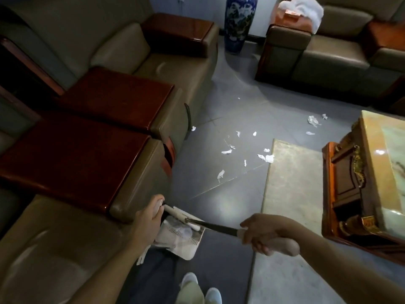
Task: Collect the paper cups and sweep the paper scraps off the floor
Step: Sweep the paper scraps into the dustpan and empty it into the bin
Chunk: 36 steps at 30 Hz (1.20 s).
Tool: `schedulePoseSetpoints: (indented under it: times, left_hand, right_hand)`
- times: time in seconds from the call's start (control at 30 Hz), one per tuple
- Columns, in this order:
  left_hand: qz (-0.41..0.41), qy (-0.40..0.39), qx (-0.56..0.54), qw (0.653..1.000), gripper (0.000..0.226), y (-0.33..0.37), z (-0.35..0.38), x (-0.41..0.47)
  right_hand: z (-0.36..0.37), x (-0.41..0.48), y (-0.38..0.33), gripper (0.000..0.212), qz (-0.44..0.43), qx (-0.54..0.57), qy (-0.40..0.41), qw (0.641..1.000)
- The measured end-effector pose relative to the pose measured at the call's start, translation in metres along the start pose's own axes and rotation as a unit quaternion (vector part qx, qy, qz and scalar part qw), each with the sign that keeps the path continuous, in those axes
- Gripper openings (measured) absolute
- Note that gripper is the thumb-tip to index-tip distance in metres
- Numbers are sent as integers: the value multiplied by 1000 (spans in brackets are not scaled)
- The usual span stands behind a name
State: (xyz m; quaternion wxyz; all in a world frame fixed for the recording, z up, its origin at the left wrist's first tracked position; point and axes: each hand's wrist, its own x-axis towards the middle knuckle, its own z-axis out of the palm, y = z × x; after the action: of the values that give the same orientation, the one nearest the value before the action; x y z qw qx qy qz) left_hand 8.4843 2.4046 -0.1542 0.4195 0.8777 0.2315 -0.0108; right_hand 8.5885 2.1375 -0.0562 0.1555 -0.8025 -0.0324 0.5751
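Several white paper scraps lie scattered on the grey floor between the sofa and the rug. My right hand grips the pale grip of a broom, whose black shaft runs left toward a white dustpan near my feet. Crumpled white material, perhaps cups, lies in the dustpan. My left hand holds the dustpan's white handle at its top end, beside the sofa arm.
A brown sofa with red wooden armrests fills the left. A beige rug and an ornate marble-topped table stand on the right. A blue vase and another sofa are at the back.
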Motion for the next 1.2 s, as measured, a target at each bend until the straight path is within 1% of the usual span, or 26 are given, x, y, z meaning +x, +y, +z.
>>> schedulePoseSetpoints:
  times: [0.07,0.13,0.2,0.23,0.3,0.47,0.53,0.67,0.73,0.83,0.93,1.0,1.07,1.13,1.17,1.2]
  left_hand:
    - [5,-1,1,1000,19,7,3,14]
    - [21,-6,6,1000,19,16,6,30]
    - [34,-5,4,999,20,28,11,49]
    - [37,-7,3,999,21,34,13,59]
    - [42,-15,8,999,22,50,20,80]
    - [64,-23,9,998,22,90,45,143]
    - [65,-26,20,997,21,103,58,167]
    - [37,-36,37,998,23,127,79,211]
    - [25,-51,61,997,24,137,87,230]
    - [7,-65,57,996,22,150,94,252]
    - [1,-56,45,997,23,159,94,269]
    - [-4,-55,52,997,21,163,94,277]
    - [2,-55,49,997,20,168,97,283]
    - [11,-54,45,997,20,175,103,287]
    - [16,-54,46,997,19,178,106,288]
    - [22,-53,48,997,19,182,109,289]
  right_hand:
    - [-2,-2,7,55,11,25,21,999]
    - [-13,-1,14,68,25,33,51,998]
    - [-33,-1,20,72,34,25,79,996]
    - [-45,0,23,70,36,23,89,995]
    - [-75,2,30,60,44,53,112,991]
    - [-172,33,54,34,63,75,147,984]
    - [-215,56,67,30,60,94,162,980]
    - [-296,105,89,21,70,99,195,973]
    - [-331,130,100,18,82,103,209,969]
    - [-373,165,116,15,94,130,222,962]
    - [-396,200,129,15,121,150,211,958]
    - [-400,220,136,16,139,194,167,957]
    - [-395,232,138,12,139,252,125,949]
    - [-380,236,137,6,147,286,98,942]
    - [-371,235,134,6,146,305,89,937]
    - [-361,235,132,13,144,327,82,930]
